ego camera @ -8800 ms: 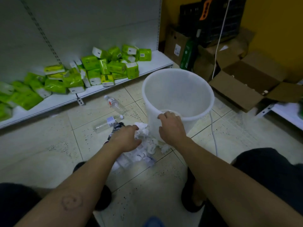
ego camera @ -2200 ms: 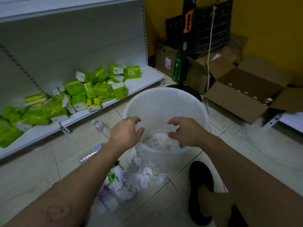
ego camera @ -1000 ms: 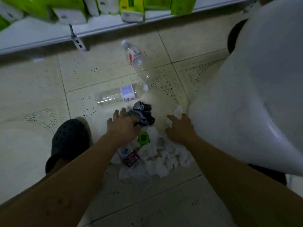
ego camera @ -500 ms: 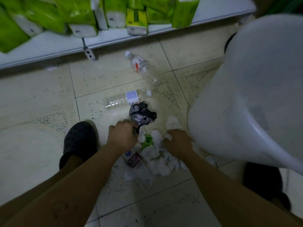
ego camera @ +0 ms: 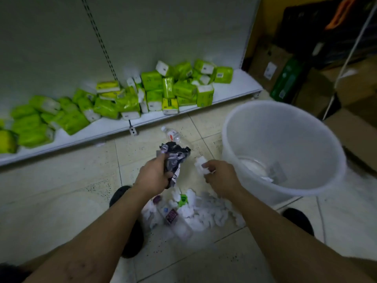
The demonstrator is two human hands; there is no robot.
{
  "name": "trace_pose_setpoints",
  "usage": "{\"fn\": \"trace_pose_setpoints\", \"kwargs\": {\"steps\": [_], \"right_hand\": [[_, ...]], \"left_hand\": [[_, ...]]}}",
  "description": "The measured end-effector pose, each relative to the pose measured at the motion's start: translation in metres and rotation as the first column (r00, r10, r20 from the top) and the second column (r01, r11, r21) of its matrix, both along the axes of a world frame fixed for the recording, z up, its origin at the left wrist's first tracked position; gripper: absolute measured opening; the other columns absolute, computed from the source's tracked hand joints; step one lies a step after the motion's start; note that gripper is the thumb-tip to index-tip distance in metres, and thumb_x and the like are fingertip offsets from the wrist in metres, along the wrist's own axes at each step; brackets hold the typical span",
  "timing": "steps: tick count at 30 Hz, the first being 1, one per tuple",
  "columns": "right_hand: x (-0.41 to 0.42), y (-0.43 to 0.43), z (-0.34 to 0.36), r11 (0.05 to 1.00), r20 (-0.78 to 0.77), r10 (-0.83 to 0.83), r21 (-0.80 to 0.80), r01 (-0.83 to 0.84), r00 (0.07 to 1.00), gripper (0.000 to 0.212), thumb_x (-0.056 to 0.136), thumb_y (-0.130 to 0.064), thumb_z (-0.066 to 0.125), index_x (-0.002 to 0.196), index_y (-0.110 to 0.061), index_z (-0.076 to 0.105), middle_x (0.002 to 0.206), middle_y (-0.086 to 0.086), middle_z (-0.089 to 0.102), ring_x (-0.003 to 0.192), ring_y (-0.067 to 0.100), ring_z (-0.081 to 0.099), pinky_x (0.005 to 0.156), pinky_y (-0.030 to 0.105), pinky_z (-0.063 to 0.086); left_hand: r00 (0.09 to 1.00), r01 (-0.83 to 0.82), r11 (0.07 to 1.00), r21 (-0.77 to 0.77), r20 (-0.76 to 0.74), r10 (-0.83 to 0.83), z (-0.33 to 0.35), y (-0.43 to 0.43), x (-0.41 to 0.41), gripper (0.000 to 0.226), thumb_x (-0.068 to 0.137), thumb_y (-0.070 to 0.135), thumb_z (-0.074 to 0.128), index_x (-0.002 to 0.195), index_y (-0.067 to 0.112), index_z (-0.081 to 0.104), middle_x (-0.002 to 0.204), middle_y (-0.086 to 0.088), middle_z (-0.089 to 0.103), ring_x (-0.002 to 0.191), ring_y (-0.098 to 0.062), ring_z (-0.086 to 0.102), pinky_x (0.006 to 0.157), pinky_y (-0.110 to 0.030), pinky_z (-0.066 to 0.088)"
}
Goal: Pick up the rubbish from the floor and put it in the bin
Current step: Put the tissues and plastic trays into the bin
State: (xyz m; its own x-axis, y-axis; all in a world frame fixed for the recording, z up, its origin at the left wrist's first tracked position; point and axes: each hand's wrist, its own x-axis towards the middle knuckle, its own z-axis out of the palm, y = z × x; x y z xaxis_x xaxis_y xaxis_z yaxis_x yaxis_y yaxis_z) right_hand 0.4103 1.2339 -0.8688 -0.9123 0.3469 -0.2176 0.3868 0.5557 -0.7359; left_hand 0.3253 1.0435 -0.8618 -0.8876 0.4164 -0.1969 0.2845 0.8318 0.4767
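Lifting two handfuls at once: the left hand (ego camera: 154, 176) is clenched round a crumpled black wrapper (ego camera: 175, 157), the right hand (ego camera: 221, 177) pinches a white tissue wad (ego camera: 201, 165), both clear of the floor (ego camera: 61, 190). The white bin (ego camera: 230, 127) stands just right of them, mouth tipped this way, some paper already at its bottom. Best play, I'd say: carry both well over the rim before letting go, or light scraps will flutter out. Plenty remains — the paper heap (ego camera: 204, 213) below the wrists and a clear bottle (ego camera: 173, 135) beyond, toward the shelf's edge.
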Motion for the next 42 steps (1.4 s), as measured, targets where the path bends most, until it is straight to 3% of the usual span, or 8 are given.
{"fn": "trace_pose_setpoints", "kwargs": {"steps": [5,11,16,19,22,25,36,42], "right_hand": [[0.034,0.041,0.081,0.981,-0.098,0.028,0.196,-0.008,0.995,0.018,0.081,-0.014,0.066,0.098,-0.014,0.074,0.099,0.006,0.074,0.085,0.02,0.066,0.079,0.026,0.049],[0.085,0.123,0.128,0.908,-0.072,-0.171,0.376,0.185,0.983,0.015,0.085,-0.026,0.062,0.093,-0.018,0.071,0.091,0.004,0.072,0.077,0.02,0.059,0.073,0.028,0.046],[0.122,0.171,0.116,0.899,-0.089,-0.302,0.303,0.315,0.949,0.018,0.083,-0.016,0.064,0.1,-0.015,0.071,0.085,0.004,0.067,0.072,0.018,0.055,0.054,0.02,0.039],[0.12,0.191,0.11,0.902,-0.159,-0.341,0.223,0.37,0.926,0.035,0.082,-0.016,0.066,0.117,-0.015,0.065,0.103,0.008,0.068,0.085,0.023,0.061,0.073,0.031,0.053],[0.116,0.201,0.097,0.937,-0.079,-0.249,0.233,0.261,0.965,0.066,0.077,-0.022,0.072,0.138,-0.023,0.046,0.136,0.009,0.049,0.116,0.029,0.053,0.101,0.037,0.042],[0.116,0.202,0.081,0.952,0.106,-0.108,0.296,0.073,0.988,0.078,0.078,-0.026,0.07,0.145,-0.031,0.03,0.147,0.01,0.032,0.126,0.031,0.044,0.104,0.036,0.038],[0.115,0.133,0.09,0.93,0.131,0.199,0.288,-0.23,0.971,0.068,0.082,-0.039,0.064,0.143,-0.028,0.033,0.14,0.009,0.045,0.124,0.029,0.047,0.102,0.038,0.04],[0.105,0.071,0.082,0.907,0.114,0.249,0.32,-0.273,0.962,0.049,0.083,-0.034,0.062,0.129,-0.026,0.047,0.126,0.003,0.054,0.11,0.025,0.055,0.093,0.042,0.047]], "left_hand": [[0.99,0.075,0.997,-0.027,-0.122,-0.078,0.061,0.024,0.024,0.015,0.086,0.027,0.064,0.098,0.018,0.062,0.094,-0.008,0.061,0.092,-0.03,0.059,0.076,-0.038,0.049],[0.936,0.186,0.982,0.028,-0.309,-0.169,0.101,0.092,0.048,0.029,0.082,0.034,0.068,0.107,0.019,0.068,0.108,-0.007,0.051,0.104,-0.028,0.051,0.086,-0.034,0.041],[0.916,0.256,0.965,0.055,-0.334,-0.224,0.105,0.159,0.064,0.018,0.086,0.036,0.061,0.098,0.022,0.061,0.108,-0.004,0.053,0.097,-0.029,0.057,0.079,-0.04,0.049],[0.91,0.264,0.964,0.014,-0.335,-0.244,0.095,0.191,0.068,0.017,0.088,0.033,0.057,0.097,0.019,0.059,0.092,-0.004,0.049,0.091,-0.032,0.058,0.073,-0.039,0.049],[0.925,0.24,0.971,0.019,-0.308,-0.223,0.083,0.217,0.065,0.029,0.088,0.033,0.058,0.113,0.019,0.058,0.104,-0.009,0.055,0.101,-0.032,0.058,0.078,-0.039,0.049],[0.934,0.247,0.969,-0.012,-0.262,-0.242,0.069,0.235,0.062,0.048,0.086,0.038,0.061,0.13,0.022,0.05,0.127,-0.01,0.054,0.116,-0.031,0.053,0.091,-0.043,0.049],[0.902,0.209,0.978,-0.028,-0.381,-0.203,0.031,0.157,0.086,0.049,0.082,0.04,0.063,0.126,0.02,0.054,0.128,-0.009,0.057,0.128,-0.031,0.039,0.101,-0.045,0.039],[0.984,0.132,0.984,-0.122,-0.103,-0.144,0.005,0.083,0.101,0.059,0.082,0.041,0.063,0.134,0.023,0.044,0.132,-0.008,0.057,0.128,-0.028,0.041,0.102,-0.043,0.04]]}}
